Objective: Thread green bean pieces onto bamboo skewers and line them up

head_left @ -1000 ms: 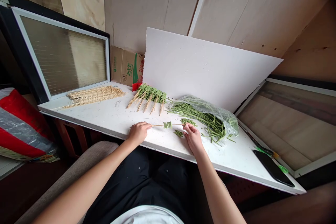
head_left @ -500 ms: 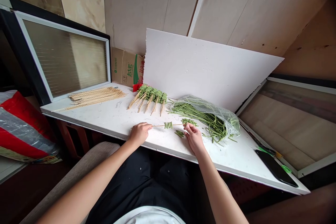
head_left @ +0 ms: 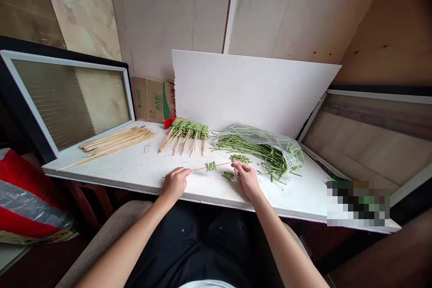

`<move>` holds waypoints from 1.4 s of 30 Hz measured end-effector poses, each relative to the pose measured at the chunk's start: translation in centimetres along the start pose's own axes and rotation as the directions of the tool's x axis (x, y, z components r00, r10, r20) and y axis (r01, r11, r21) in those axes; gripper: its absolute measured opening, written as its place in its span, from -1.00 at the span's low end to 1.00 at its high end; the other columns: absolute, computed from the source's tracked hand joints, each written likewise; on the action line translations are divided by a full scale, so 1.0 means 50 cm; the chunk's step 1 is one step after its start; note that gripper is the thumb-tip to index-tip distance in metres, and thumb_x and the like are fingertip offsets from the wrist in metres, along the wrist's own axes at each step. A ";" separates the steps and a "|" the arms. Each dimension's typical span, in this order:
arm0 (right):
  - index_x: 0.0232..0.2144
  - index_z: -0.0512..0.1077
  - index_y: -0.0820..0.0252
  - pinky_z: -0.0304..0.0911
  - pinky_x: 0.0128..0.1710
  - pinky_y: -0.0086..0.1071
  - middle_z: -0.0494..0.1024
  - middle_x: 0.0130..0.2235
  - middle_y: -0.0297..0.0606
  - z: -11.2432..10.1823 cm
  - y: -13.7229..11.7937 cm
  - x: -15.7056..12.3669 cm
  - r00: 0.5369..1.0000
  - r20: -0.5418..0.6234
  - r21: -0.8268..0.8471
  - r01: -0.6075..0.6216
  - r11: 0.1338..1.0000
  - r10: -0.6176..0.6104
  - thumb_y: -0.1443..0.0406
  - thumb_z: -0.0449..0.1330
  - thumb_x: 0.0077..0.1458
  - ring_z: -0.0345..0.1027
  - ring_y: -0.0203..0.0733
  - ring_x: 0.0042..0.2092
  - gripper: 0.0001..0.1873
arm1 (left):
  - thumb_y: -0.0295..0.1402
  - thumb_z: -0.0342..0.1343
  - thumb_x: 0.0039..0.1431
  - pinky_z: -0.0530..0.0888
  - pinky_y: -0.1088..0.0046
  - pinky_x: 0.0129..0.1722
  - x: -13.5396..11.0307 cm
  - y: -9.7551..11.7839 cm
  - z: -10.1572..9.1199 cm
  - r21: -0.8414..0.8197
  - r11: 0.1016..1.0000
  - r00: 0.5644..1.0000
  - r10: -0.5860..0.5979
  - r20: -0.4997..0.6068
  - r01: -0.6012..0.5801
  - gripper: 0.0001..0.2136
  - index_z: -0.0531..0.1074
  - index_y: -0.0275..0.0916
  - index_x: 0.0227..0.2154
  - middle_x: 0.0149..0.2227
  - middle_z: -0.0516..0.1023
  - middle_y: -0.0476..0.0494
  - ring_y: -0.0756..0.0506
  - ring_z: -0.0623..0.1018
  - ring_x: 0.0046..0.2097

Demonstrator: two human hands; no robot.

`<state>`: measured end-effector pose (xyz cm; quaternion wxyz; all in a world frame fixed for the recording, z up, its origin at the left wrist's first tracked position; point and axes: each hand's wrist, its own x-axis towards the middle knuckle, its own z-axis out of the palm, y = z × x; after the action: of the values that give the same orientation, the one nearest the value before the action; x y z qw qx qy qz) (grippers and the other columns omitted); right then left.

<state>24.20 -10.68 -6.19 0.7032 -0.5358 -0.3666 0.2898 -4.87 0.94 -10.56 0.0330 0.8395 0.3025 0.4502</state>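
Observation:
My left hand (head_left: 175, 182) pinches the blunt end of a thin bamboo skewer (head_left: 199, 169) that lies across the white tabletop (head_left: 141, 166). A few short green bean pieces (head_left: 211, 166) are threaded on its middle. My right hand (head_left: 247, 178) is at the skewer's tip, fingers closed on a small bean piece. Loose cut bean pieces (head_left: 228, 175) lie just left of that hand, and a small heap of cut pieces (head_left: 240, 159) lies behind it.
A clear plastic bag of long green beans (head_left: 266, 148) lies to the right. Finished bean skewers (head_left: 187, 131) are stacked at the back, and bare skewers (head_left: 116, 140) are piled at the left. A white board (head_left: 249, 90) leans on the wall beside a cardboard box (head_left: 153, 101).
The camera has tilted and shifted, so everything sits lower and further left in view. Both hands stay at the two ends of the skewer.

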 end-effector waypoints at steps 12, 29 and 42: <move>-0.38 0.68 0.14 0.27 -0.27 -0.30 0.66 -0.32 -0.21 0.024 -0.005 -0.008 0.997 -0.039 0.012 0.062 0.998 -0.062 -0.13 0.48 -0.07 0.38 -0.18 -0.34 -0.53 | -0.78 -0.08 0.00 0.57 0.44 -0.18 0.005 0.005 -0.011 -0.001 1.000 0.999 -0.007 0.035 0.007 -0.52 0.63 -0.19 -0.25 -0.30 0.67 -0.10 -0.09 0.66 -0.21; -0.33 0.70 0.14 0.44 -0.10 -0.13 0.68 -0.27 -0.13 0.043 -0.037 -0.025 0.992 -0.022 0.014 0.127 0.992 -0.126 -0.10 0.50 -0.08 0.50 0.00 -0.19 -0.54 | -0.74 -0.12 0.01 0.54 0.50 -0.22 0.000 0.002 -0.013 -0.048 0.999 1.000 -0.019 0.013 0.020 -0.53 0.62 -0.18 -0.27 -0.33 0.65 -0.09 -0.07 0.65 -0.24; -0.31 0.70 0.12 0.40 -0.22 -0.23 0.69 -0.26 -0.15 0.063 -0.055 -0.037 0.985 -0.040 0.023 0.166 0.986 -0.165 -0.03 0.47 0.00 0.50 -0.05 -0.22 -0.63 | -0.71 -0.11 0.04 0.55 0.47 -0.23 0.002 -0.002 -0.014 -0.100 0.994 0.999 -0.034 -0.006 0.033 -0.54 0.63 -0.18 -0.25 -0.32 0.66 -0.11 -0.08 0.65 -0.27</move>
<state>20.59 -11.15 -3.44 0.7387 -0.4995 -0.3927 0.2249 -5.43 0.94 -10.09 0.0813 0.8298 0.2940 0.4673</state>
